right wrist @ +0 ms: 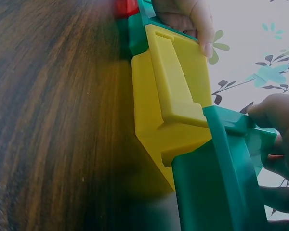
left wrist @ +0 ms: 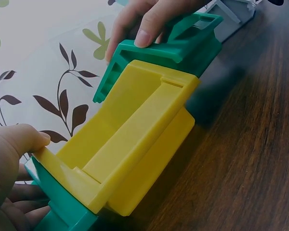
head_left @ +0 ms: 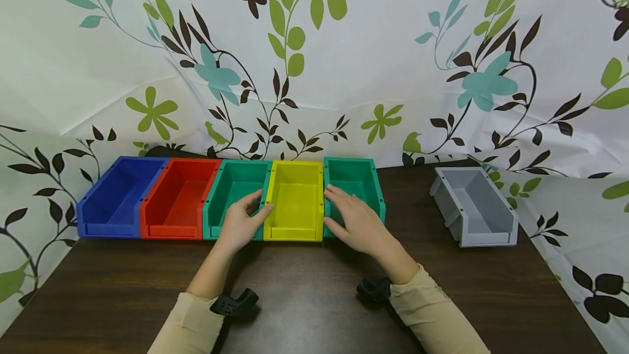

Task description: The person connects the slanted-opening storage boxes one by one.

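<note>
Five open bins stand side by side near the table's back edge: blue [head_left: 118,198], red [head_left: 179,198], left green [head_left: 231,187], yellow [head_left: 295,201] and right green [head_left: 356,179]. My left hand [head_left: 241,223] pinches the adjoining walls of the left green bin [left wrist: 62,207] and the yellow bin [left wrist: 135,139], with its thumb on the yellow rim and its fingers inside the green one. My right hand [head_left: 356,225] holds the right green bin [right wrist: 216,183] by its left wall, with its thumb on the rim beside the yellow bin [right wrist: 168,96].
A grey bin [head_left: 474,206] stands apart at the right, angled, a gap away from the row. The dark wooden table [head_left: 304,299] stretches toward me. A leaf-patterned cloth [head_left: 344,70] hangs behind and at both sides.
</note>
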Action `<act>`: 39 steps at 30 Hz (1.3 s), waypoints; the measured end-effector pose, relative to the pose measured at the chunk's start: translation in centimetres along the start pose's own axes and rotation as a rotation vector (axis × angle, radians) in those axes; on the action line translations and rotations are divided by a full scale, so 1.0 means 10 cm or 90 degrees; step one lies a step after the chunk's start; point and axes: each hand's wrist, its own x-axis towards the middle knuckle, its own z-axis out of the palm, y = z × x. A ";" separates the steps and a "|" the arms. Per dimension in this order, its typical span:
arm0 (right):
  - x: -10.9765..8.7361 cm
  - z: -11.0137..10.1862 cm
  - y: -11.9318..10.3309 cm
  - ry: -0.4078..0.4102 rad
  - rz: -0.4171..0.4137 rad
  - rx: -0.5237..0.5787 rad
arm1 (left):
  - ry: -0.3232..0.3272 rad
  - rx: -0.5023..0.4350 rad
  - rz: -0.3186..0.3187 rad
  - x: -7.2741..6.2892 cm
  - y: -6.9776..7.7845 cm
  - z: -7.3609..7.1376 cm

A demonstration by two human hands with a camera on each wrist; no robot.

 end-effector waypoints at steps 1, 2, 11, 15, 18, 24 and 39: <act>0.00 0.00 0.00 -0.001 0.001 -0.002 | 0.000 -0.001 0.000 0.00 0.00 0.00; 0.00 0.00 0.00 -0.002 0.001 -0.005 | -0.001 -0.001 0.000 0.00 0.00 0.00; 0.01 0.00 -0.04 -0.027 0.020 -0.015 | 0.002 -0.003 -0.003 0.01 0.00 0.00; 0.01 0.02 -0.05 -0.032 0.027 -0.021 | 0.005 0.000 -0.001 0.01 -0.01 0.00; 0.01 0.04 -0.06 -0.031 0.028 -0.031 | 0.006 0.000 -0.002 0.01 -0.01 0.00; -0.01 0.06 -0.06 -0.023 0.028 -0.039 | 0.001 -0.001 -0.003 0.01 0.00 0.00; -0.03 0.00 0.00 -0.059 0.052 0.011 | 0.021 0.005 -0.008 0.00 0.03 0.03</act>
